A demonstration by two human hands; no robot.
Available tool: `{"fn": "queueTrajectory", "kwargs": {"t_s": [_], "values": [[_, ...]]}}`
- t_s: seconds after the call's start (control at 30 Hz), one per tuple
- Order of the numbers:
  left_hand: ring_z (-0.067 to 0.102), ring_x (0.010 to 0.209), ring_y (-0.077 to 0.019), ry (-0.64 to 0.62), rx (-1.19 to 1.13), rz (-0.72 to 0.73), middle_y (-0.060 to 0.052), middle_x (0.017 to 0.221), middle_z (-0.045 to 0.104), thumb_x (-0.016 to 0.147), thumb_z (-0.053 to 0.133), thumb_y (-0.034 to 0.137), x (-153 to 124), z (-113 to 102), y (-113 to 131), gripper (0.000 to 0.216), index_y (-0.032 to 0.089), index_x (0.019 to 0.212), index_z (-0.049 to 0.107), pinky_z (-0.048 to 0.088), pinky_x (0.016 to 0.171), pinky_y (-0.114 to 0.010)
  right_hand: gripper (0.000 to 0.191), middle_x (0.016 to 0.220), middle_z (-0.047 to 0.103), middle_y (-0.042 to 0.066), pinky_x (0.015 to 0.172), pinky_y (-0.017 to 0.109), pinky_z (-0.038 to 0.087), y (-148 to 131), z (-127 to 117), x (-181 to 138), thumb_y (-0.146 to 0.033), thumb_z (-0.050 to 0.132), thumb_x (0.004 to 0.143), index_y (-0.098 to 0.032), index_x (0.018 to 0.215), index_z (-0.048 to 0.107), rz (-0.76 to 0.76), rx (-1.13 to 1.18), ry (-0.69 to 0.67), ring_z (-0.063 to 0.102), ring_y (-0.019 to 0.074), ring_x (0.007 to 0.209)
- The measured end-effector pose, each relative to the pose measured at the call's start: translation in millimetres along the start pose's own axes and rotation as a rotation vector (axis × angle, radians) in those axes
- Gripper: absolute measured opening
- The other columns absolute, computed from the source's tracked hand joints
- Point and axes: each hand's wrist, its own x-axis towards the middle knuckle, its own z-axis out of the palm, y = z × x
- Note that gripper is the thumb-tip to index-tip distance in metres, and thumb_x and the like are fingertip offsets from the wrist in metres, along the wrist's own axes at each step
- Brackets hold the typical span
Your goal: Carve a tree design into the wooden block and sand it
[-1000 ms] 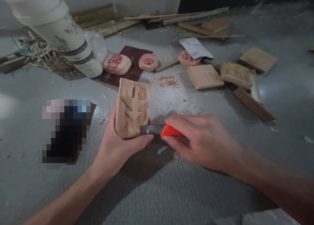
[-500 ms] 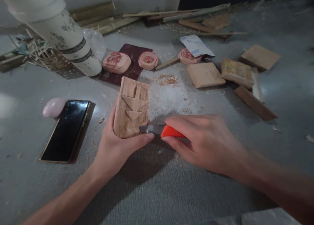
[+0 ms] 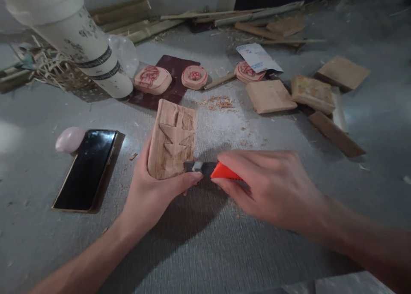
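My left hand (image 3: 154,178) grips a carved wooden block (image 3: 171,135) by its lower left side, tilted up above the grey table. A raised double-arrow shape stands out on the block's face. My right hand (image 3: 266,185) is closed around the red handle of a utility knife (image 3: 226,170). The knife's blade points left, its tip at the block's lower right corner, with my left thumb just below it. A pale chip or glint shows on the blade. My left fingers behind the block are hidden.
A phone (image 3: 86,170) and a pink egg-shaped object (image 3: 69,140) lie at left. Behind stand a tall white cylinder (image 3: 93,58) and carved round blocks (image 3: 152,80). Wooden blocks (image 3: 271,96) sit at right, near shavings (image 3: 220,102). Bamboo strips (image 3: 157,31) line the back.
The knife blade has shifted slightly upward at the block's lower right corner, and its glint or chip looks larger. Both hands keep their holds; the view has moved a little.
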Motion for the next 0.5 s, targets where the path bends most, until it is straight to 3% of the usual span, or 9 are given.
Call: {"fn": "queueTrajectory", "kwargs": {"t_s": [0.13,0.33,0.5], "values": [[0.065,0.052,-0.0109,-0.037,-0.03,0.021,0.008,0.074,0.071,0.077,0.102,0.02,-0.4,2.3,1.1,0.049,0.029,0.111,0.068,0.054,0.042,-0.016,0.023,0.073,0.065,-0.005,0.056,0.033,0.033,-0.2,-0.3,0.6,-0.033,0.06,0.114,-0.024,0.093,0.063,0.022,-0.023,0.025,0.053,0.0144,0.059],[0.07,0.06,-0.0118,-0.019,-0.044,-0.012,0.007,0.085,0.075,0.069,0.107,0.017,2.3,-3.4,-2.2,0.075,0.032,0.131,0.067,0.059,0.048,-0.017,0.018,0.077,0.069,-0.004,0.056,0.033,0.032,5.7,-0.2,2.5,-0.032,0.061,0.112,-0.023,0.097,0.066,0.001,0.027,0.007,0.057,0.0139,0.06],[0.074,0.071,-0.0114,-0.056,-0.054,-0.003,0.004,0.098,0.082,0.07,0.105,0.011,3.0,-6.5,-3.0,0.077,0.03,0.135,0.067,0.059,0.056,-0.015,0.019,0.083,0.076,-0.002,0.057,0.034,0.028,9.1,-2.2,1.9,-0.032,0.059,0.11,-0.023,0.097,0.069,0.005,0.063,-0.056,0.061,0.0148,0.061]]}}
